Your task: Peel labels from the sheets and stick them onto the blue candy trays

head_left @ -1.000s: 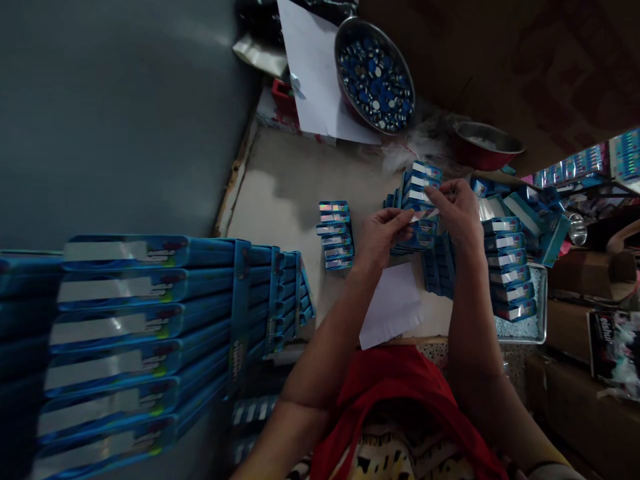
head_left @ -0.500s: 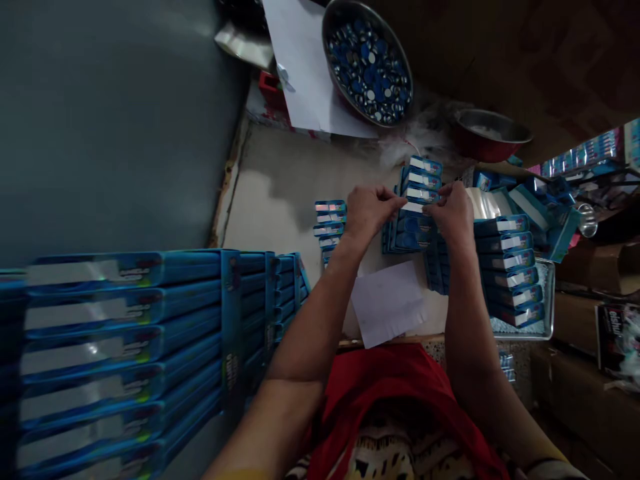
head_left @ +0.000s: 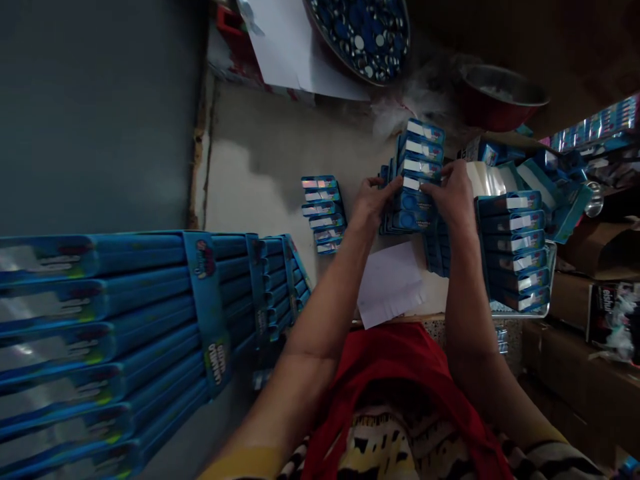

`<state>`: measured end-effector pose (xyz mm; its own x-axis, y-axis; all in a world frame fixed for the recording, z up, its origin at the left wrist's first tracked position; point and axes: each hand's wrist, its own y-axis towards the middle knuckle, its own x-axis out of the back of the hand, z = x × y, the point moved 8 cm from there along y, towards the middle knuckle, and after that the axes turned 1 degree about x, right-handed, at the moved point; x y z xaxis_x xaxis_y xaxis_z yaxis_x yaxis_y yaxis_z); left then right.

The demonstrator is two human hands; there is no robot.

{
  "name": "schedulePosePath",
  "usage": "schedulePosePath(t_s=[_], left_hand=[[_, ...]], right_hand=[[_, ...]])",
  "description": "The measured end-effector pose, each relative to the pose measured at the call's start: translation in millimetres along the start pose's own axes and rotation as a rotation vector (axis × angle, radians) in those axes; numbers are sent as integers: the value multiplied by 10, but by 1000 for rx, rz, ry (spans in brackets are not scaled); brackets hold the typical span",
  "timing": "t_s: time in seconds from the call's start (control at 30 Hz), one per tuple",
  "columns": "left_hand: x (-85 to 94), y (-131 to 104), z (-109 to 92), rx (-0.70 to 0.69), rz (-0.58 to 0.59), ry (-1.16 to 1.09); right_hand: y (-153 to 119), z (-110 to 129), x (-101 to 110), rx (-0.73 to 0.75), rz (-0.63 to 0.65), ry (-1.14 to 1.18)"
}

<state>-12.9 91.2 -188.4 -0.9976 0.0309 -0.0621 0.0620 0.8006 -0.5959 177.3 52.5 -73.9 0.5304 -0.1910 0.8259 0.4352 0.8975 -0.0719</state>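
A stack of blue boxes (head_left: 415, 215) stands in front of me, its upper box ends bearing white stickers. One white sticker (head_left: 411, 184) lies across a box end in the middle of the stack. My left hand (head_left: 373, 200) is closed at the stack's left side, its thumb at the sticker's left end. My right hand (head_left: 453, 193) is closed at the right side, thumb and finger at the sticker's right end. Below it, the box ends show blue circles and no sticker. Some fingertips are hidden behind the stack.
Stickered blue boxes stand at left (head_left: 150, 300), beside my left hand (head_left: 323, 213), and at right (head_left: 517, 250). Paper sheet (head_left: 390, 283) lies nearer me. Beyond are a bowl of blue and silver discs (head_left: 363, 40), a red bowl (head_left: 500, 110) and clear plastic.
The white sticker, held between both hands before, now lies against the box end, with my thumbs at its ends. My left fingers have moved around the stack's side. The whole view has shifted.
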Motion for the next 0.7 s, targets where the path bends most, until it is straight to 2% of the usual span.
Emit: schedulePosePath(t_s=[0.1,0.17,0.2,0.3,0.4,0.47,0.57,0.63,0.7], left_hand=[[149,-154,180,-97,-184,76],[298,-395,364,-191,-278,174],[352,-523,485,-229,-286,252],[415,-800,905,-277,-197,627],[382,-844,1337,-189,-12,1045],[345,-824,1574,-110,127,1259],[291,-814,1803,-61,260,1413],[270,-794,1895,-54,269,1442],[243,-735,1922,-99,215,1452]], right_hand=[[21,-77,-97,-47,54,70],[0,-85,-96,-103,41,64],[-43,-53,-66,-112,17,50],[-388,151,106,-44,-108,25],[-1056,200,207,28,-214,65],[-1526,-29,56,-10,-157,125],[-2064,-741,-498,-262,71,154],[-2261,-1253,-855,-464,148,34],[-2256,-1553,-1102,-496,122,-102]])
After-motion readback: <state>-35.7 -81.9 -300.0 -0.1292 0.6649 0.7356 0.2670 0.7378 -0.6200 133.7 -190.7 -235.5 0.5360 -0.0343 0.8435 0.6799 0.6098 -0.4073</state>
